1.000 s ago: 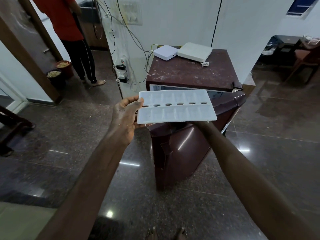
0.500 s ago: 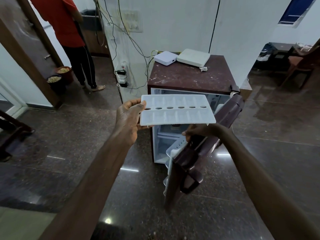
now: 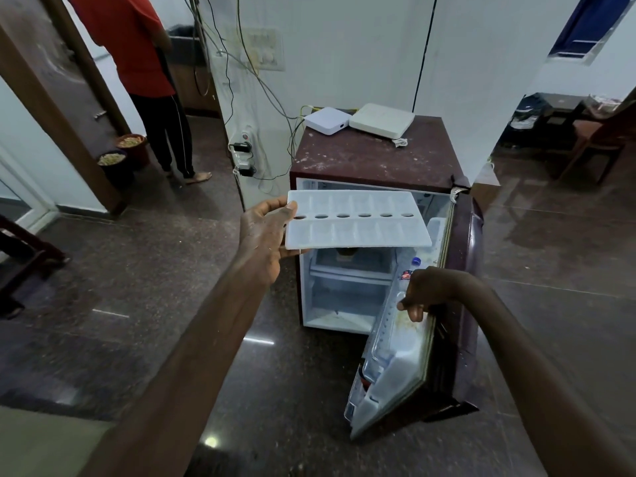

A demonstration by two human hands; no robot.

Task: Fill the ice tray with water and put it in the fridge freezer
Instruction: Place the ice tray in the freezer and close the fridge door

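dim indoor light, ceiling glare spots on the glossy floor point(image 3: 103, 339), wide-angle bending at edges.

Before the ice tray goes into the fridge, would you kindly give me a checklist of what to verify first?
1. Maroon fridge door open wide: ok; the right hand grips its edge.
2. White plastic ice tray securely held: ok; the left hand grips its left end.
3. Tray level: ok, roughly flat.
4. Water in the tray: cannot tell.
5. Room in the freezer: cannot tell; the tray hides the upper inside of the small maroon fridge.
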